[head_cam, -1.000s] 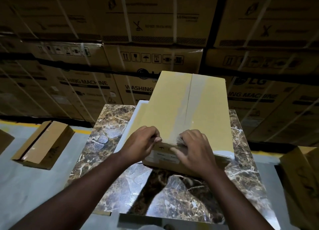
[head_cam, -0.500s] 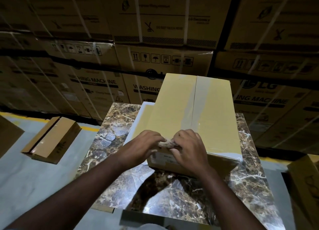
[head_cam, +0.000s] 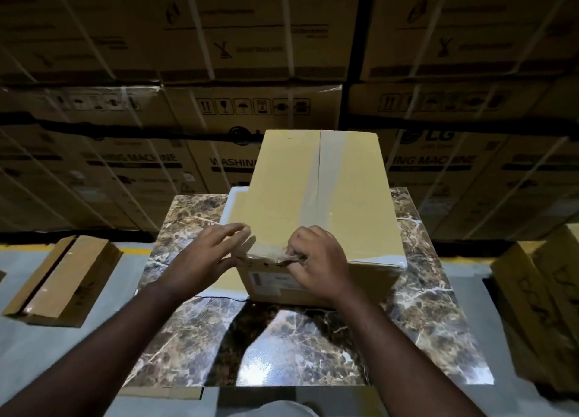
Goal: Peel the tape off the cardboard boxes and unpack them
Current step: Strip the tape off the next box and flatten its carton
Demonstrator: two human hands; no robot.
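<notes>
- Sitting at the centre of the marbled worktop (head_cam: 194, 235): a cardboard box (head_cam: 282, 197), flaps closed, clear tape (head_cam: 326, 178) running along the top seam from 12 toward 6 o'clock
- Pinching the crumpled, lifted tape end at the box's near top edge: right hand (head_cam: 319, 260), fingers (head_cam: 297, 244) curled tight round it
- Resting at the box's 9 o'clock near corner: left hand (head_cam: 200, 260), fingers loosely spread, thumb touching the near edge, gripping nothing
- Lying on the floor at 9 o'clock: a flat carton (head_cam: 62, 278)
- Stacked behind at 12 o'clock: washing-machine cartons (head_cam: 250, 109)
</notes>
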